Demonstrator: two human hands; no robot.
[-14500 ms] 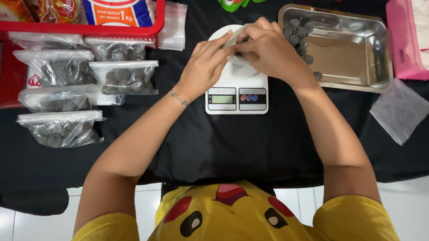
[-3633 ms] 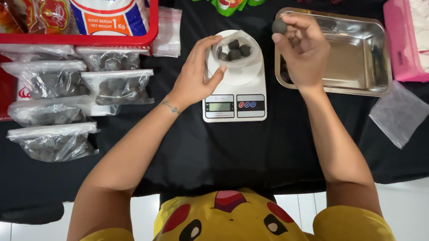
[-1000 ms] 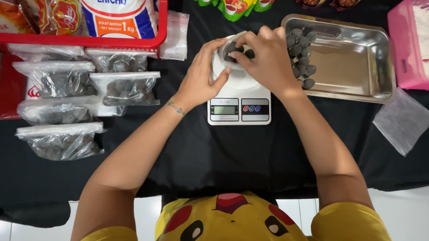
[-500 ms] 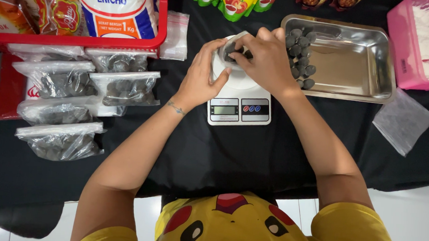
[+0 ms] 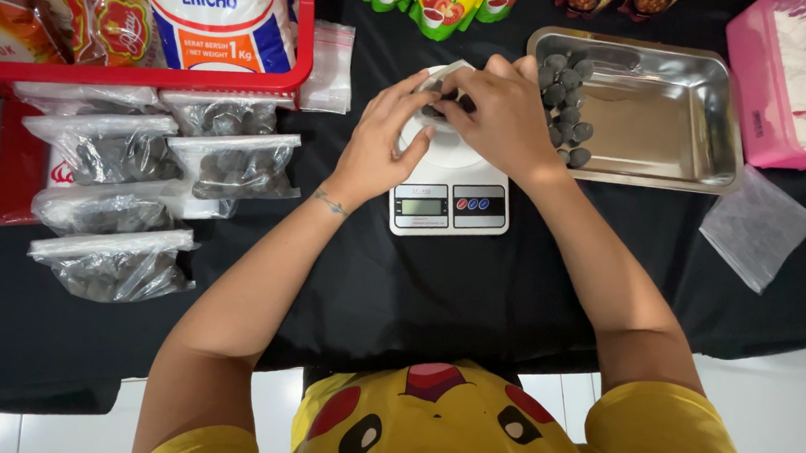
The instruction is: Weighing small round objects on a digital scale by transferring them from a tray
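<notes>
Both hands meet over the platform of the white kitchen scale (image 5: 450,194), which stands near the far middle of the black-covered table (image 5: 530,290). The left hand (image 5: 378,146) curls its fingers against the side of a small clear bag (image 5: 442,81) that sits on the platform, pinching its mouth, while the right hand (image 5: 503,119) closes over the bag from the other side, fingertips pressed together at the opening among a few dark round pieces; whether a piece is actually held between them cannot be told. The likeliest trouble is the hands' weight: any downward pressure on the bag would probably falsify the reading on the display. The bag's mouth looks slack, so a loose pinch could let it fold and spill pieces onto the cloth, where dark on black would make them hard to find. The right wrist sits just beside the near left corner of the steel tray (image 5: 657,111), where more dark balls (image 5: 564,106) cluster; a careless sweep could knock them. The filled bags (image 5: 145,183) along the table's left edge lie well apart.
</notes>
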